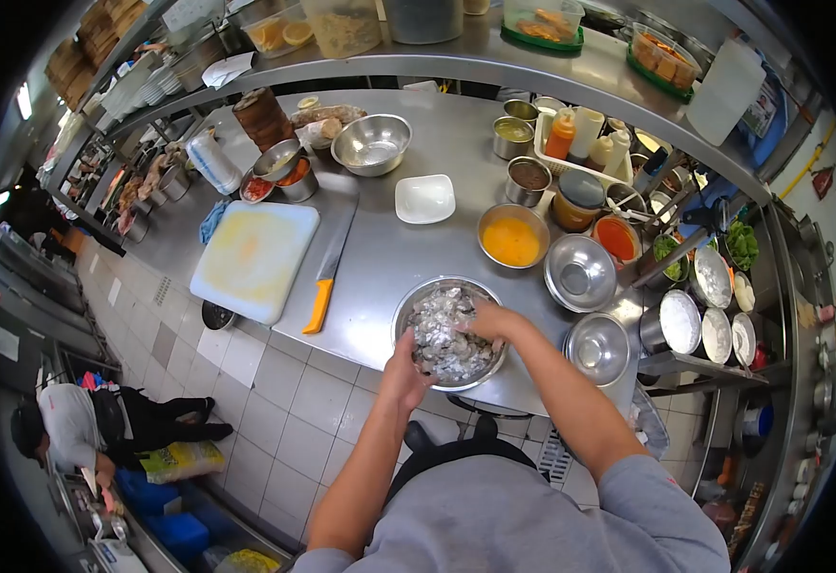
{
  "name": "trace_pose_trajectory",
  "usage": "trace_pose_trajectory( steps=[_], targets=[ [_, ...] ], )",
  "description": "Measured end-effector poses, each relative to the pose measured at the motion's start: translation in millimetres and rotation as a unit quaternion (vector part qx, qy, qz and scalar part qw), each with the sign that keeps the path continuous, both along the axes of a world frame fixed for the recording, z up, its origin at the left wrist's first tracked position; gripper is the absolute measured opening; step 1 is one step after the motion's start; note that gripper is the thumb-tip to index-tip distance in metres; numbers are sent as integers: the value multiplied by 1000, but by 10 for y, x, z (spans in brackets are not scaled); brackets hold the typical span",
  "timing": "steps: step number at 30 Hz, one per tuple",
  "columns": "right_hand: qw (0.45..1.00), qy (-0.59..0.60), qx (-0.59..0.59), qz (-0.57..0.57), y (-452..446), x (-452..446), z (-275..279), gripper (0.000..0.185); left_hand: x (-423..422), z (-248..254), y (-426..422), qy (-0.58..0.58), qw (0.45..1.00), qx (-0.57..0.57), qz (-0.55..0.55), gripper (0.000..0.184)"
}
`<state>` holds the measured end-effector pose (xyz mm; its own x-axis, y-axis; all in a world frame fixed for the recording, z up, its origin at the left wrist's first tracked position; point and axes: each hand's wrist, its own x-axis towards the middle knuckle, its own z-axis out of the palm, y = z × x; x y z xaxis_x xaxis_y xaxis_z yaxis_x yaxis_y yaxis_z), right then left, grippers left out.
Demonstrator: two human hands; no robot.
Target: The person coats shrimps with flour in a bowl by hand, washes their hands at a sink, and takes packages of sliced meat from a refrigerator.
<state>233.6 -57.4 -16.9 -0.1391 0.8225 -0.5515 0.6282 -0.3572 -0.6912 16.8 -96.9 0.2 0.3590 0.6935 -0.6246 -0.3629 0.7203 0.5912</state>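
A steel mixing bowl (496, 371) stands at the front edge of the steel counter. It holds wet greyish pieces (444, 329) coated with white powder; they look like raw seafood, but the exact kind is unclear. My left hand (405, 372) is closed on the bowl's left rim, thumb outside and fingertips at the inner edge. From the right, my right hand (490, 323) reaches over the rim with curled fingers among the coated pieces, its fingertips partly hidden. A knife (327, 277) with an orange handle lies left of the bowl, beside a white cutting board (257, 258).
Right of the bowl are empty steel bowls (597, 350) and a bowl of yellow-orange liquid (510, 241). A white dish (425, 199) sits farther back. Tubs of white powder (679, 322) stand at right. A shelf (418, 67) spans the back. Another person (84, 420) bends at lower left.
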Motion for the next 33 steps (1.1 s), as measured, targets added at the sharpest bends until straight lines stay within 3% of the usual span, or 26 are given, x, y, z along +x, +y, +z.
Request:
trace_pose_trajectory(
  steps=[1,2,4,5,6,8,12,16,19,20,22,23,26,29,33],
  targets=[
    [988,76,-103,-84,-104,-41,-65,90,40,-33,12,-1,1000,-1,1,67],
    [989,72,-103,-82,-165,-91,-116,90,96,-59,46,-24,999,-31,0,66],
    [962,96,-111,-230,-259,-285,-92,95,121,-110,126,-47,997,-58,3,65],
    [944,187,-145,-232,-215,-230,-385,89,119,-132,163,-59,996,-55,-23,63],
    [945,185,-141,-231,-220,-225,-365,89,139,-181,225,-74,995,-50,-48,61],
    [922,330,-121,-160,-281,-240,-265,79,145,-368,253,-68,995,-52,-48,59],
    [920,359,-96,-126,-248,-205,-499,75,172,-307,174,-118,993,-23,-1,52],
    [941,326,5,-97,-351,-95,-161,76,146,-114,64,-105,991,65,59,45],
    [962,213,156,65,-270,23,210,75,172,-25,49,-102,985,112,82,46],
    [962,213,156,62,-221,57,284,75,182,24,57,-102,985,111,80,46],
    [957,226,152,97,-146,94,452,70,195,138,83,-116,977,162,76,46],
    [954,169,219,113,-133,110,573,56,201,145,112,-129,976,154,84,44],
    [962,109,230,99,12,133,539,44,174,162,152,-89,961,250,80,42],
    [960,106,250,64,112,99,340,40,173,133,175,-68,958,257,107,41],
    [955,177,237,-12,152,19,292,39,143,85,92,16,958,266,106,42]
  ],
)
